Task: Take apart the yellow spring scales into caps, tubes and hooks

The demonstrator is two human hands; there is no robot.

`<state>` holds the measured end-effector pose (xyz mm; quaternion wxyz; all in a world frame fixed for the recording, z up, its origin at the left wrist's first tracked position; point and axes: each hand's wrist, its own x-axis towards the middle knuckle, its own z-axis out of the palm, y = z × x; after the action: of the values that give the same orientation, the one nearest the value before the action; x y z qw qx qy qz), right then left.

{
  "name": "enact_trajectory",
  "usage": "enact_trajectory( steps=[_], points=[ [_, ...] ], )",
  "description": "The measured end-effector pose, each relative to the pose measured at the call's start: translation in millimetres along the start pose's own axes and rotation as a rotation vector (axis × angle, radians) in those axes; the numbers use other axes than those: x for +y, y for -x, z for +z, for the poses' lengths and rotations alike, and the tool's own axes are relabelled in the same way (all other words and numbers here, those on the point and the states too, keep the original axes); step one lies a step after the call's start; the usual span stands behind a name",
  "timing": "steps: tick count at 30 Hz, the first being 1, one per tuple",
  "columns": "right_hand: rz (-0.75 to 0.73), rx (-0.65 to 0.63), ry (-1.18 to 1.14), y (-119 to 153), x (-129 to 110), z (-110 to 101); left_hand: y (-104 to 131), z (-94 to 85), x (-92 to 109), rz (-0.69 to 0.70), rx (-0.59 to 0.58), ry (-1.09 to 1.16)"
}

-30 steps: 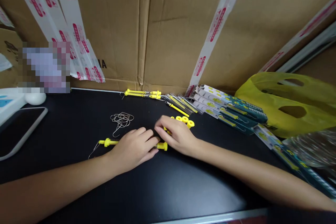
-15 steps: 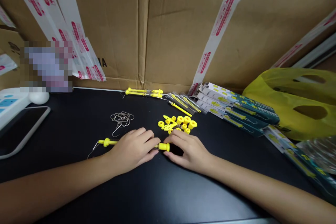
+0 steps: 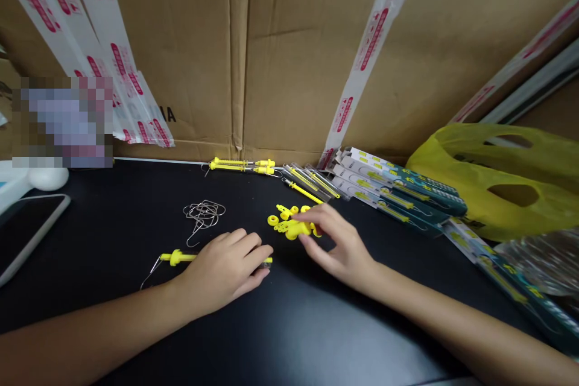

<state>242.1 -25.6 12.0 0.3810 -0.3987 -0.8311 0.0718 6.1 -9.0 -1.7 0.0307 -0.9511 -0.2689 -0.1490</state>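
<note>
My left hand (image 3: 230,265) is wrapped round a yellow rod tool (image 3: 177,257) lying across the black table. A wire hook sticks out at its left end, and its right end shows past my fingertips without a cap. Between the thumb and fingers of my right hand (image 3: 341,244) is a yellow cap (image 3: 297,230), just above the front of a pile of small yellow parts (image 3: 272,220). Part of that pile is hidden by the hand and cap. Behind my left hand lies a tangle of wire hooks (image 3: 203,215).
Assembled yellow tools (image 3: 230,165), clear tubes with springs (image 3: 312,180) and printed boxes (image 3: 389,184) lie along the cardboard wall (image 3: 289,72). At right is a yellow bag (image 3: 456,163); at left, a phone (image 3: 29,229) and a white device (image 3: 13,184).
My right hand has drawn the yellow cap away from the rod's right end, back and right to the small parts. My left hand still holds the rod. The view has shifted slightly.
</note>
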Motion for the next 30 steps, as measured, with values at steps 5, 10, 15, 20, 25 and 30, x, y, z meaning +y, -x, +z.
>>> enact_trajectory(
  steps=[5,10,15,20,25,30],
  points=[
    [0.086,0.0,0.297,-28.0,20.7,-16.9,0.3,0.7,1.3,-0.001,-0.009,-0.001],
    [0.16,-0.153,0.415,-55.4,43.1,-6.6,0.3,0.4,1.5,0.002,0.007,-0.009],
    [0.169,-0.311,0.427,-67.9,50.2,3.0,0.2,1.0,0.8,0.01,0.019,-0.023],
    [0.144,-0.349,0.443,-65.4,49.8,5.0,1.9,2.4,0.7,-0.036,0.036,-0.049],
    [0.175,-0.347,0.429,-68.8,45.7,-0.1,1.7,2.0,0.7,-0.074,0.039,-0.057],
    [0.136,-0.111,0.32,-49.6,20.3,-0.8,2.8,0.3,0.7,-0.046,0.034,-0.051]
  ],
)
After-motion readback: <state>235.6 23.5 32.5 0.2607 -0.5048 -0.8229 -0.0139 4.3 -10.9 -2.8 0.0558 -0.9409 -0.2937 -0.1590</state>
